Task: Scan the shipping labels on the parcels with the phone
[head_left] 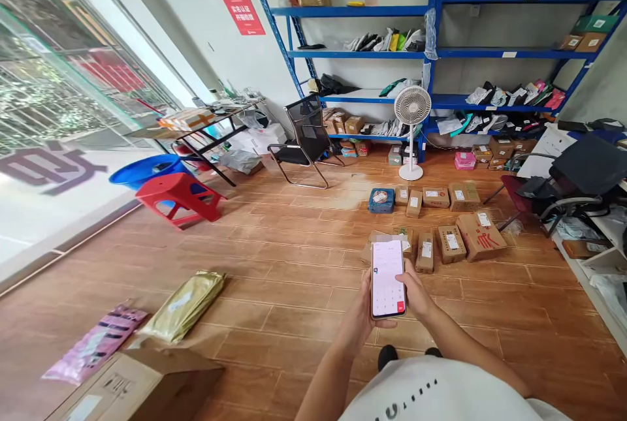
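Note:
My left hand (pixel 361 307) holds a smartphone (pixel 386 277) upright in front of me, its white screen lit with a keypad and a red button at the lower right. My right hand (pixel 416 292) is at the phone's right edge, thumb resting near the screen. Beyond the phone, several cardboard parcels (pixel 451 243) with white labels lie in rows on the wooden floor, plus a blue parcel (pixel 381 200).
A large cardboard box (pixel 140 385), a gold mailer (pixel 185 305) and a pink mailer (pixel 95 344) lie at the lower left. A red stool (pixel 180 195), a black chair (pixel 304 140), a white standing fan (pixel 412 130) and blue shelving (pixel 431 52) with parcels stand farther back. A desk with office chair (pixel 578 179) is at the right.

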Demonstrator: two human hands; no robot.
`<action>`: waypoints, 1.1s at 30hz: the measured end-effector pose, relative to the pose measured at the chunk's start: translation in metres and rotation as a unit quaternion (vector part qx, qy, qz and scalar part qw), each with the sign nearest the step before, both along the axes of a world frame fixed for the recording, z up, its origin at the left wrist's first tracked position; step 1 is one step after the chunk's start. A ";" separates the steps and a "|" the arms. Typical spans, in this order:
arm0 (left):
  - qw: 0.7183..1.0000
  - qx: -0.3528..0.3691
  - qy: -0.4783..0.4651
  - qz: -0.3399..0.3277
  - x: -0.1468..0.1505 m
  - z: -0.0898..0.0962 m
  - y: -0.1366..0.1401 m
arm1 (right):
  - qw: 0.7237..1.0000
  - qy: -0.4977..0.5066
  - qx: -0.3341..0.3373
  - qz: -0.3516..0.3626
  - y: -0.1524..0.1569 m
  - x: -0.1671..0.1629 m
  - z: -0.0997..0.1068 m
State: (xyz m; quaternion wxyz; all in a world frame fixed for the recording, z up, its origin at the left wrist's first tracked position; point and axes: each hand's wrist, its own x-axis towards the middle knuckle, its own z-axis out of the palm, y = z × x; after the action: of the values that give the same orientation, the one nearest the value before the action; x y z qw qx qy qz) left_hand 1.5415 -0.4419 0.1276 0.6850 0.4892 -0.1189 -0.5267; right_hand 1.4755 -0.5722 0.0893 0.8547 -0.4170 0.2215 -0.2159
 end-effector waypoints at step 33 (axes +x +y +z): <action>0.997 0.043 -0.049 -0.031 0.029 -0.004 0.010 | 0.977 -0.032 -0.183 0.108 0.015 -0.010 0.020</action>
State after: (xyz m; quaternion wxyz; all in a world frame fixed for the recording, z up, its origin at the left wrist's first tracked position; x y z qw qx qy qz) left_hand 1.5703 -0.4323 0.1234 0.6398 0.5400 -0.1446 -0.5274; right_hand 1.4654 -0.5572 0.1089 0.7891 -0.5804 0.1046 -0.1720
